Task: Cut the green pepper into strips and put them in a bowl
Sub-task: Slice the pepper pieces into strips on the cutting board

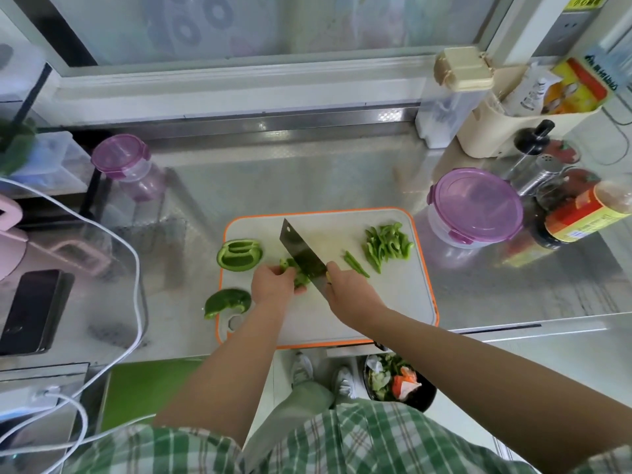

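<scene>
Left hand (pixel 273 283): forearm reaches in from the near left, palm down, fingers curled over a green pepper piece (pixel 298 272) and pinning it to the cutting board (pixel 393 302); only the piece's far and right edges show beyond the fingers.

Right hand (pixel 345 285): forearm comes in from the near right, wrist angled inward, fingers wrapped round the cleaver's handle, which the fist almost wholly hides.

Cleaver (pixel 301 253): long axis runs diagonally from the right hand at the near end to the far left; the blade's hole sits at the far corner; the blade stands over the held piece, just beside the left fingertips; whether the edge has entered the flesh cannot be told.

Pepper half (pixel 239 254): hollow side up on the board's left margin, long axis across the board.

Another pepper piece (pixel 227 302): skin side up, straddling the board's near-left edge and the steel counter (pixel 342 179).

Cut strips (pixel 386 244): heaped at the board's far right, mostly lying far-to-near; two loose strips (pixel 355 264) lie between the heap and the right hand, pointing diagonally.

A round container with a purple lid (pixel 475 206) stands on the counter just right of the board.
</scene>
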The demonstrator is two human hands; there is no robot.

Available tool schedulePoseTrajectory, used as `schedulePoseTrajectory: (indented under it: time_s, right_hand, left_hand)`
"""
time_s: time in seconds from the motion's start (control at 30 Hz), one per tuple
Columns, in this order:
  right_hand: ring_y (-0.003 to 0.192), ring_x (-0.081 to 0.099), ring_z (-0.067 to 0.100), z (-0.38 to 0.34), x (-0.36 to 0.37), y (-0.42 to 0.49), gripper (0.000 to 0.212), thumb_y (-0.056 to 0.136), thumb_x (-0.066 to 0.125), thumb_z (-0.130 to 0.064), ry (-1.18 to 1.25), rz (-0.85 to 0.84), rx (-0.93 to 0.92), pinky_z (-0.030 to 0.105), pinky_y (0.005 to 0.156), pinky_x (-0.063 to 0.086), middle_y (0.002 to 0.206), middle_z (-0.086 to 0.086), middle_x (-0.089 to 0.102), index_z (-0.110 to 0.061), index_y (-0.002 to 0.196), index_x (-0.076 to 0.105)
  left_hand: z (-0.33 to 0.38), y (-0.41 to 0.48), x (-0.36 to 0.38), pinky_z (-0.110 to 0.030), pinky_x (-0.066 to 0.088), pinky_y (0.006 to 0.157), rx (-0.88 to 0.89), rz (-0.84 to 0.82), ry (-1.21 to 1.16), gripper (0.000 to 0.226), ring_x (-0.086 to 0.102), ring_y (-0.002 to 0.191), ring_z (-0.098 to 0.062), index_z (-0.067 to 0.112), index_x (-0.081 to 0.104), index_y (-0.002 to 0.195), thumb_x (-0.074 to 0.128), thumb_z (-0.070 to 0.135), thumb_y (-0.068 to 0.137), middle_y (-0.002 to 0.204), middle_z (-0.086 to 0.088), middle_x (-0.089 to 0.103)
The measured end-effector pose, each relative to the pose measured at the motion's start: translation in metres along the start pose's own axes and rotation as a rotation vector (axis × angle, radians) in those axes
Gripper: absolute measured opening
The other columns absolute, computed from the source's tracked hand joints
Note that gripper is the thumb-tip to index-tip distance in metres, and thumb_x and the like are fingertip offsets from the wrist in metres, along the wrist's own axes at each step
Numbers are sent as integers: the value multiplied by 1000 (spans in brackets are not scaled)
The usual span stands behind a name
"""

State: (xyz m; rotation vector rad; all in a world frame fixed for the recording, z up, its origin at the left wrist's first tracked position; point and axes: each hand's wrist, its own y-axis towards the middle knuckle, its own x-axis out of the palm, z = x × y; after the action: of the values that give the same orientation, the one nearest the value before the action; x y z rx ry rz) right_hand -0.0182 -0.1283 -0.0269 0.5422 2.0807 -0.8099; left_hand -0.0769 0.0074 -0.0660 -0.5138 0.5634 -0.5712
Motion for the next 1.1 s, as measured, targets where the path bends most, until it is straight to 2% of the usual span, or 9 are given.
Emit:
schedulePoseTrajectory:
  time_s: [0.27, 0.37, 0.5, 0.6, 0.73, 0.8, 0.87, 0.93, 1.1]
  right_hand:
    - [68, 43, 25, -22, 15, 11, 21, 91, 39, 1, -128, -36, 63, 31, 50, 27, 67, 0, 35, -15, 96, 26]
    - [66, 43, 24, -22, 20, 14, 19, 91, 38, 2, -120, -27, 61, 29, 46, 24, 68, 0, 38, -13, 99, 31]
    - [71, 44, 26, -28, 19, 23, 24, 92, 37, 2, -127, -35, 75, 35, 59, 33, 80, 4, 44, -11, 112, 36]
    - [73, 48, 28, -25, 21, 29, 18, 96, 39, -4, -106, -21, 92, 36, 60, 35, 87, 9, 55, -11, 112, 37]
    - [81, 58, 36, -11, 18, 38, 13, 99, 40, -16, 69, 16, 92, 37, 59, 39, 91, 17, 60, -7, 108, 39]
    - [72, 62, 39, -3, 9, 39, 10, 98, 41, -16, 177, 63, 62, 42, 56, 47, 86, 19, 61, -7, 99, 39]
    - [58, 63, 35, 5, -3, 39, 12, 97, 42, -18, 300, 109, 90, 45, 48, 51, 81, 19, 62, -7, 95, 39]
    - [46, 61, 27, 11, -15, 39, 13, 98, 42, -19, 419, 127, 151, 34, 37, 46, 80, 17, 62, -7, 95, 39]
    - [45, 57, 23, 26, -30, 35, 9, 98, 42, -17, 541, 160, 263, 25, 35, 40, 80, 11, 65, -9, 94, 40]
  left_hand:
    - [-7, 4, -9, -43, 61, 67, -6, -36, -51, 16, 70, 69, -28, -9, 64, 98, 65, 2, 87, 94, -19, 70]
    - [-9, 5, -12, -50, 60, 70, -13, -60, -76, 16, 69, 73, -33, -13, 63, 96, 65, 0, 86, 93, -23, 68]
    - [-10, 6, -13, -51, 60, 70, -25, -89, -74, 12, 68, 78, -35, -10, 62, 90, 66, 0, 84, 89, -23, 65]
    - [-8, 3, -14, -48, 60, 69, 2, -87, -17, 15, 65, 78, -32, 1, 53, 79, 66, 2, 86, 84, -18, 59]
    - [-4, 1, -15, -42, 60, 69, 37, -12, 27, 17, 64, 74, -25, 6, 50, 85, 66, 7, 89, 89, -14, 59]
    - [0, 0, -15, -45, 58, 76, 120, 31, 151, 15, 67, 79, -29, 10, 52, 89, 67, 15, 89, 93, -12, 64]
    - [8, -3, -16, -40, 53, 84, 235, 56, 425, 16, 66, 92, -32, 10, 57, 99, 62, 24, 93, 100, -11, 68]
    - [14, -6, -16, -38, 45, 86, 333, 102, 695, 23, 62, 103, -32, 6, 57, 108, 54, 26, 97, 107, -13, 66]
    - [22, -10, -9, -33, 40, 96, 579, 262, 1120, 32, 48, 115, -25, 9, 46, 121, 52, 27, 95, 122, -10, 53]
